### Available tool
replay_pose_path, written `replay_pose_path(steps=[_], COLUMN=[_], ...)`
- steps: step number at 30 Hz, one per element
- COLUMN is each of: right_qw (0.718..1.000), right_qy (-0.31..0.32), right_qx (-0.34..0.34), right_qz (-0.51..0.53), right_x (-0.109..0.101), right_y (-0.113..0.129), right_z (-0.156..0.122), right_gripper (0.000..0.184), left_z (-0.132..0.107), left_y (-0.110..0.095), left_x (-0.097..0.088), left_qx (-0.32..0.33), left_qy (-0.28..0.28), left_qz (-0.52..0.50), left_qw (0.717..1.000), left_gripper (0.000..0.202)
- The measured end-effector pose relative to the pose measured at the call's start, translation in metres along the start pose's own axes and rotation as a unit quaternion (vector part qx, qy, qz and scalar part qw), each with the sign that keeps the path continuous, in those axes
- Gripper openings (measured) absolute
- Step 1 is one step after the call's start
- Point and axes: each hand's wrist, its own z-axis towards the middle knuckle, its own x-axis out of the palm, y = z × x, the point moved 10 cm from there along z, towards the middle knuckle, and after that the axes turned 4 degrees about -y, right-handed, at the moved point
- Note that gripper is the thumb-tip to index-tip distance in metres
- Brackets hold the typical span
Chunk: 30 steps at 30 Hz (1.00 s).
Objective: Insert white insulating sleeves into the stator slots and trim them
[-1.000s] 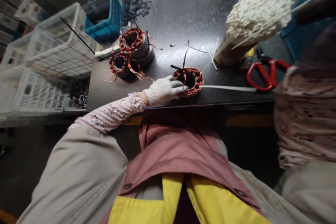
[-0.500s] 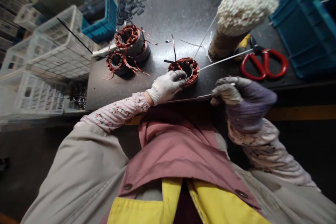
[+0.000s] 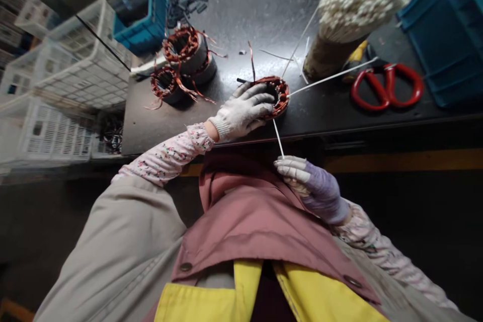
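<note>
A motor stator (image 3: pixel 281 103) with copper windings stands near the bench's front edge. My left hand (image 3: pixel 245 110), in a white glove, is laid over its left side, fingers curled across the rim and gripping it. A white cord (image 3: pixel 278 138) runs from the stator's front down to my right hand (image 3: pixel 296 173), whose gloved fingers pinch its end below the bench edge. Another white strand (image 3: pixel 332 79) stretches from the stator's right side toward the scissors. One copper lead with a black sleeve (image 3: pixel 246 81) sticks up behind my left hand.
Several wound stators (image 3: pixel 183 53) stand at left, by a blue bin (image 3: pixel 139 30) and black sleeve pieces (image 3: pixel 186 0). White crates (image 3: pixel 83 55) sit beyond. Right of centre are a bundle of white cords (image 3: pixel 362 5), red-handled scissors (image 3: pixel 387 88) and a large blue bin (image 3: pixel 441 35).
My right hand has moved left and down toward my lap, drawing the white cord out from the stator's front. My left hand has spread further over the stator.
</note>
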Motion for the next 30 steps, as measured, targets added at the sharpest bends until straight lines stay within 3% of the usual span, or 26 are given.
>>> replay_pose_path(steps=[6, 11, 15, 17, 21, 23, 26, 30], right_qw=[0.999, 0.996, 0.994, 0.987, 0.952, 0.959, 0.975, 0.969], right_qy=[-0.013, -0.027, -0.083, -0.118, -0.235, -0.219, -0.138, -0.097], right_qx=[0.044, 0.084, 0.07, 0.109, 0.195, 0.182, 0.157, 0.192], right_qz=[0.02, 0.006, -0.026, -0.022, 0.021, -0.005, -0.069, -0.125], right_x=[0.0, 0.012, 0.025, 0.027, 0.004, -0.002, 0.001, 0.004], right_y=[-0.011, -0.035, -0.053, -0.066, -0.078, -0.066, -0.054, -0.07], right_z=[-0.004, 0.012, 0.035, 0.04, 0.031, 0.036, 0.051, 0.063], right_gripper=[0.033, 0.024, 0.02, 0.021, 0.018, 0.014, 0.015, 0.017], left_z=[0.005, 0.005, -0.004, -0.011, -0.023, -0.025, -0.023, -0.023], left_y=[0.0, 0.005, 0.011, 0.012, 0.005, 0.001, -0.003, -0.006], left_x=[0.002, 0.001, -0.004, -0.009, -0.015, -0.016, -0.016, -0.019], left_qx=[0.022, 0.016, -0.039, -0.071, -0.093, -0.09, -0.084, -0.061], left_qy=[0.005, -0.015, -0.056, -0.101, -0.185, -0.203, -0.201, -0.206], left_qz=[-0.011, -0.048, -0.079, -0.097, -0.124, -0.117, -0.107, -0.105], left_qw=[1.0, 0.999, 0.995, 0.988, 0.97, 0.968, 0.97, 0.971], left_gripper=[0.035, 0.041, 0.053, 0.047, 0.028, 0.024, 0.024, 0.024])
